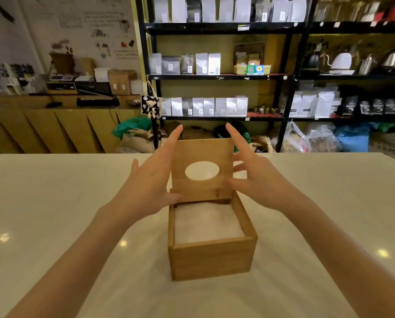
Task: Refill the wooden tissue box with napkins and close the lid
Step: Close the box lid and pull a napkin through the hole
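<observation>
Wooden tissue box, square and light brown, sits in the middle of the pale glossy desk, right in front of the person. It's open, and a stack of white napkins fills it nearly to the rim. The flat wooden lid, with its oval cut-out, stands almost upright at the box's far edge, and the desk's pale surface shows through the hole.

Both arms are out now, one on each side of that lid. The left hand is against the lid's left edge, fingers straight and spread, pointing up and away, thumb down near the lid's lower corner. The right hand mirrors it on the right edge, index finger stretched upward past the top corner, the other fingers fanned toward the lid's side, thumb reaching to the lid's lower front. Neither grip is wrapped around anything; the fingers are splayed and flank the lid, and whether they actually press on the wood is hard to tell.

Behind the desk stands black metal shelving loaded with white and grey pouches, kettles on the right, and a wooden counter along the left wall.
</observation>
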Demonstrator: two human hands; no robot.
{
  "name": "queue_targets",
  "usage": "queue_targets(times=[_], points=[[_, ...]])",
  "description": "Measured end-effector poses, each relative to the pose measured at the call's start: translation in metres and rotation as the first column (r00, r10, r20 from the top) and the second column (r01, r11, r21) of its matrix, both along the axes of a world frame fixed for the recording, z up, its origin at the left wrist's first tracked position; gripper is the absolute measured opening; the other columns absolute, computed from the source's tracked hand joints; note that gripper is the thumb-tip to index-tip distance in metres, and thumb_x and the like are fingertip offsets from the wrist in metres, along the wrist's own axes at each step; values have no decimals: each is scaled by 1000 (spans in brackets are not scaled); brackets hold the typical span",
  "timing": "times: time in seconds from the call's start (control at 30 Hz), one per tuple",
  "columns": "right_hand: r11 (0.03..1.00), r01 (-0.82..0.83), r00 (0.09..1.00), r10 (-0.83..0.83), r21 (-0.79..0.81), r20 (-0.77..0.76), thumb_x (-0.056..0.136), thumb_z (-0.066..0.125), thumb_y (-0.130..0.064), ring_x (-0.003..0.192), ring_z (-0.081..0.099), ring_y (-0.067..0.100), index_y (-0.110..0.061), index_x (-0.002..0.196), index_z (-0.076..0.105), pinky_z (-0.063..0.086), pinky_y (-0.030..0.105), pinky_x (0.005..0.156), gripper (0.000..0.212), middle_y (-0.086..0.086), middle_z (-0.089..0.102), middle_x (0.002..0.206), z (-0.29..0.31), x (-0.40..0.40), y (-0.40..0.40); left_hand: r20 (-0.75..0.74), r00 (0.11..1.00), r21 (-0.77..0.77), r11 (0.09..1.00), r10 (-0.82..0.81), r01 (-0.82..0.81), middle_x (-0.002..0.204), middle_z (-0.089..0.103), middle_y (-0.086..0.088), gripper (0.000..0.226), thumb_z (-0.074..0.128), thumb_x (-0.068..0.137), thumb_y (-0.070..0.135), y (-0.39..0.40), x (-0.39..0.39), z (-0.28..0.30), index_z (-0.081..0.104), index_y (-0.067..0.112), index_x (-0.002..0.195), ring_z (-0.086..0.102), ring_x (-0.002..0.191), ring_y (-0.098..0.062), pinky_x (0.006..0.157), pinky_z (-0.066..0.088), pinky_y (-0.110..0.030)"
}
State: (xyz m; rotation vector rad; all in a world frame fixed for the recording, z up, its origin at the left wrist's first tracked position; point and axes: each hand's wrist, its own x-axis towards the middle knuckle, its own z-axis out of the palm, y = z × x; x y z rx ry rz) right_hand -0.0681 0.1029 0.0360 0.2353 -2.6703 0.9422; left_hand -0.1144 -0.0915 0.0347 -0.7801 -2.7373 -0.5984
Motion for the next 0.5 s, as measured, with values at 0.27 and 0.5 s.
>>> queue_targets(times=[0.27, 0.5], points=[[998, 32, 995, -27, 53, -91, 87, 58, -9, 81, 65, 15, -41, 142, 9, 47, 15, 61, 80, -8, 51, 99, -4, 2, 1, -4, 999, 46, 998, -38, 38, 136, 52, -3, 111, 71, 76, 19, 2, -2, -8, -17, 46, 136, 55, 115, -25, 113, 21, -55], [998, 20, 987, -11, 55, -162, 86, 60, -9, 85, 62, 11, -47, 136, 16, 43, 8, 60, 76, -4, 59, 103, -10, 13, 12, -97, 995, 112, 993, -31, 42, 127, 57, 1, 90, 66, 81, 20, 7, 3, -12, 0, 40, 139, 58, 109, -21, 115, 11, -44]])
